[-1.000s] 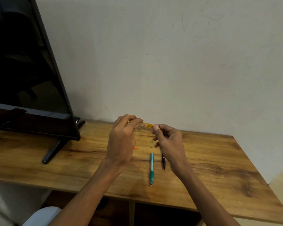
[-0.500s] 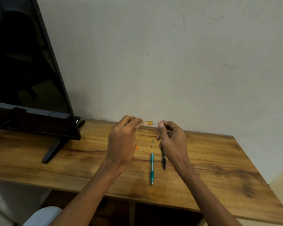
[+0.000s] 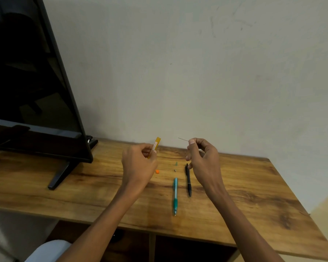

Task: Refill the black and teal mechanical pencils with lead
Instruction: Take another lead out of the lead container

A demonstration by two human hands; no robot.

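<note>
Left hand [image 3: 138, 165] raised above the table [image 3: 254, 195], back toward the camera, fingers curled round a yellow lead case [image 3: 155, 146] tilted with its upper end up and to the right. Right hand [image 3: 204, 159] raised level with it and well apart, thumb and forefinger pinching a thin dark lead [image 3: 183, 139] that stuck out to the upper left; remaining fingers curled loosely beneath.

Teal pencil [image 3: 175, 195] flat on the wood between the two forearms, tip toward the near edge, grip darker than the pale barrel. Black pencil [image 3: 188, 179] just beside it on the right, roughly parallel, tip also toward the near edge, top end close under the right hand. Small teal cap [image 3: 176, 163] and a tiny grey piece [image 3: 175, 170] beyond the teal pencil. Small orange piece [image 3: 157, 171] near the left hand. Dark screen [image 3: 27, 82] on a stand at the table's left, against the pale wall [image 3: 197, 63].
</note>
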